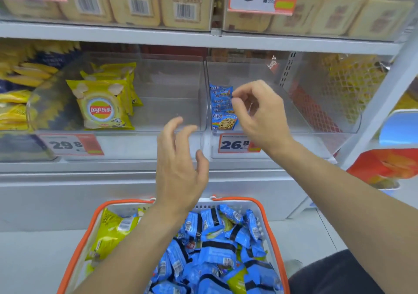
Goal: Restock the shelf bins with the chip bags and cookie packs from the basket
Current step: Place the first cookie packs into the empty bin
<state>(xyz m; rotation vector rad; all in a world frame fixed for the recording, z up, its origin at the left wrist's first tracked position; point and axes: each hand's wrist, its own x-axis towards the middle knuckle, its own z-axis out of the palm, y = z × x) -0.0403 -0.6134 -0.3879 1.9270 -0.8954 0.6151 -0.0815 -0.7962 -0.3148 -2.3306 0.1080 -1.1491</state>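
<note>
A white basket with orange handles [264, 212] sits below me, filled with several blue cookie packs [214, 248] and a few yellow chip bags [110, 232]. On the shelf, the clear left bin [162, 104] holds yellow Lay's chip bags [101, 106] at its left side. The clear right bin [305, 113] holds a few blue cookie packs [221, 104] standing against its left wall. My right hand [260, 113] is inside that bin, thumb and forefinger pinching the right edge of one standing pack. My left hand [181, 169] hovers with spread fingers in front of the left bin, holding nothing.
Price tags 29.8 [70, 144] and 26.8 [237, 144] hang on the bin fronts. The shelf above carries beige packaged goods [135, 4]. More yellow bags [15, 99] fill the far-left bin. A red bag [384, 165] sits to the right, past the white shelf post [382, 104].
</note>
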